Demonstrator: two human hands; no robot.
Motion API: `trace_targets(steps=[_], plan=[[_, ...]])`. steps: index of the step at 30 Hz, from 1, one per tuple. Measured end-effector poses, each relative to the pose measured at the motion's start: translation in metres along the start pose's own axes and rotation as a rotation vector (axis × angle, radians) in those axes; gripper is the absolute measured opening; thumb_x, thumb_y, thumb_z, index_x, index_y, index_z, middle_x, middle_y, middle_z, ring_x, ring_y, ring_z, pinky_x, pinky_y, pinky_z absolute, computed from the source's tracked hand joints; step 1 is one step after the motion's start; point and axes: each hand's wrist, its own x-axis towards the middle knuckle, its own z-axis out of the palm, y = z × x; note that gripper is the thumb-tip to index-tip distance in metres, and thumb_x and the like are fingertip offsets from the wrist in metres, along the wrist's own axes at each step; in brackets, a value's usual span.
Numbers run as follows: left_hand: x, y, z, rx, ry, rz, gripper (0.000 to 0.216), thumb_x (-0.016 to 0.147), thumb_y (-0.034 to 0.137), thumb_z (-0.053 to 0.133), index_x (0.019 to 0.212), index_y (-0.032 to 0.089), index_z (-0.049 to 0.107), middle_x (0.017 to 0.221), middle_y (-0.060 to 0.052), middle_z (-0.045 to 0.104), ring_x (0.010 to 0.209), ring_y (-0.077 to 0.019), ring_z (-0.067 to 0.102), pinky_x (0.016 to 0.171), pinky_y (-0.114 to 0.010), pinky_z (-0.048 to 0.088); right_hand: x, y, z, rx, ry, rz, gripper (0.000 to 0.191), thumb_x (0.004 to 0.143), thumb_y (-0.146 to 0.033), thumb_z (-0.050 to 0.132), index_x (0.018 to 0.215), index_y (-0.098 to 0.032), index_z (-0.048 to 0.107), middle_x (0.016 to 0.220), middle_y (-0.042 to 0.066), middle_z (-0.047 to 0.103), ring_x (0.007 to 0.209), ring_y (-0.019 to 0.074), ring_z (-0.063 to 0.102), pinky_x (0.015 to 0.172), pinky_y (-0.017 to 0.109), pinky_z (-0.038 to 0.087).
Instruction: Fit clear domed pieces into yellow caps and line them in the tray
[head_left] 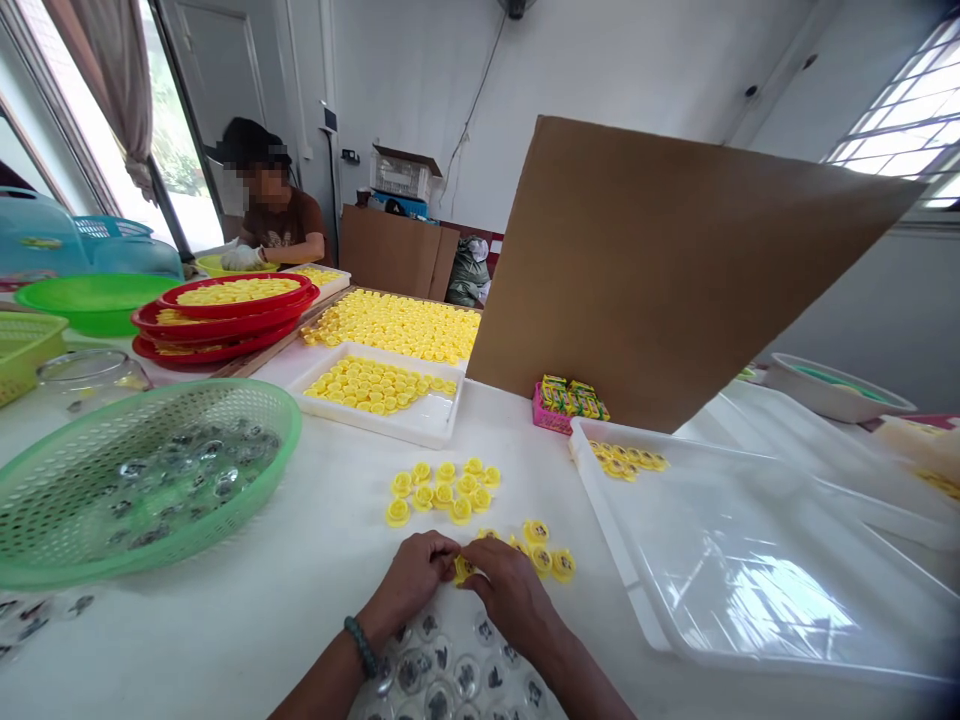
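My left hand (420,572) and my right hand (514,585) meet fingertip to fingertip over the white table. My right thumb and fingers close around a small round yellow piece (463,568) with a dark print. The left fingers are pinched together beside it; what they hold is hidden. Just beyond the right hand lie several yellow pieces with printed faces (541,560). Farther off sits a group of plain yellow cup-like pieces (442,492). Clear round domes with dark prints (439,668) are spread below my wrists, between the forearms.
On the left stands a green mesh basket (289,420) holding clear domes. A white tray (420,430) of yellow pieces and stacked red trays (142,318) are behind. To the right are a large white tray (637,590), a pink basket (551,416) and upright cardboard (645,270). A gloved co-worker (281,220) sits back left.
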Motion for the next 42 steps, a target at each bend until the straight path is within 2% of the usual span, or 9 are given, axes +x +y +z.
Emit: trace_targets(steps=[7, 15, 22, 27, 31, 34, 36, 39, 42], plan=[[0.002, -0.006, 0.004, -0.073, 0.021, -0.056, 0.031, 0.062, 0.017, 0.050, 0.085, 0.015, 0.070, 0.071, -0.003, 0.066, 0.068, -0.0188, 0.057, 0.063, -0.027, 0.043, 0.006, 0.000, 0.005, -0.126, -0.063, -0.035, 0.020, 0.074, -0.005, 0.056, 0.081, -0.021, 0.065, 0.077, 0.000, 0.065, 0.076, 0.0151, 0.059, 0.064, 0.022, 0.039], [0.000, -0.001, 0.007, -0.235, 0.009, -0.075, 0.031, 0.059, 0.015, 0.057, 0.089, 0.013, 0.064, 0.078, -0.004, 0.066, 0.074, -0.0194, 0.060, 0.066, -0.027, 0.044, 0.018, -0.005, 0.000, -0.269, -0.146, -0.005, 0.007, 0.070, -0.018, 0.069, 0.064, -0.019, 0.065, 0.069, 0.002, 0.064, 0.065, 0.0159, 0.057, 0.053, 0.024, 0.034], [0.006, 0.000, 0.011, -0.030, 0.101, -0.168, 0.017, 0.055, 0.011, 0.055, 0.070, 0.014, 0.062, 0.066, -0.003, 0.065, 0.065, -0.0189, 0.060, 0.059, -0.025, 0.043, 0.018, -0.005, 0.004, -0.304, -0.118, -0.048, 0.009, 0.072, -0.021, 0.070, 0.066, -0.019, 0.065, 0.076, 0.003, 0.063, 0.080, 0.0189, 0.053, 0.063, 0.027, 0.036], [0.005, 0.000, 0.013, 0.023, 0.148, -0.111, 0.025, 0.061, 0.013, 0.059, 0.086, 0.015, 0.063, 0.074, -0.001, 0.066, 0.070, -0.0177, 0.061, 0.065, -0.025, 0.045, 0.009, 0.004, 0.011, -0.319, 0.053, -0.043, 0.011, 0.078, -0.021, 0.064, 0.068, -0.019, 0.062, 0.080, 0.003, 0.059, 0.081, 0.0182, 0.049, 0.067, 0.029, 0.035], [0.005, 0.015, 0.010, 0.355, 0.254, -0.014, 0.026, 0.072, 0.012, 0.054, 0.096, 0.018, 0.063, 0.092, -0.004, 0.065, 0.081, -0.0184, 0.060, 0.079, -0.030, 0.046, 0.012, 0.018, 0.004, -0.353, 0.122, 0.022, 0.012, 0.078, -0.018, 0.064, 0.066, -0.019, 0.060, 0.078, 0.003, 0.057, 0.082, 0.0188, 0.049, 0.068, 0.029, 0.036], [0.012, 0.026, 0.008, 0.606, 0.201, 0.200, 0.032, 0.078, 0.008, 0.046, 0.106, 0.019, 0.060, 0.114, -0.007, 0.059, 0.104, -0.0204, 0.054, 0.092, -0.032, 0.041, 0.015, 0.027, -0.008, -0.373, 0.142, 0.086, 0.006, 0.077, -0.015, 0.064, 0.072, -0.019, 0.061, 0.081, 0.004, 0.058, 0.083, 0.0206, 0.050, 0.070, 0.030, 0.038], [0.020, 0.029, 0.009, 0.732, 0.114, 0.256, 0.037, 0.079, 0.006, 0.044, 0.112, 0.019, 0.058, 0.124, -0.008, 0.053, 0.111, -0.0218, 0.051, 0.095, -0.034, 0.040, 0.011, 0.031, -0.016, -0.374, 0.155, 0.117, 0.010, 0.078, -0.012, 0.060, 0.085, -0.019, 0.063, 0.086, 0.006, 0.059, 0.085, 0.0213, 0.050, 0.073, 0.031, 0.039], [0.028, 0.029, 0.011, 0.838, 0.025, 0.277, 0.040, 0.079, 0.004, 0.042, 0.114, 0.018, 0.057, 0.122, -0.009, 0.055, 0.111, -0.0225, 0.051, 0.095, -0.034, 0.040, -0.012, 0.030, -0.023, -0.279, 0.143, 0.134, 0.021, 0.082, -0.008, 0.053, 0.097, -0.020, 0.062, 0.089, 0.005, 0.060, 0.086, 0.0202, 0.052, 0.074, 0.029, 0.041], [0.025, 0.027, 0.012, 0.858, 0.017, 0.299, 0.040, 0.079, 0.004, 0.040, 0.112, 0.018, 0.057, 0.115, -0.008, 0.059, 0.108, -0.0222, 0.053, 0.093, -0.034, 0.042, -0.047, 0.024, -0.025, -0.088, 0.062, 0.105, 0.026, 0.082, -0.007, 0.050, 0.098, -0.021, 0.064, 0.090, 0.005, 0.062, 0.086, 0.0190, 0.055, 0.074, 0.028, 0.043]])
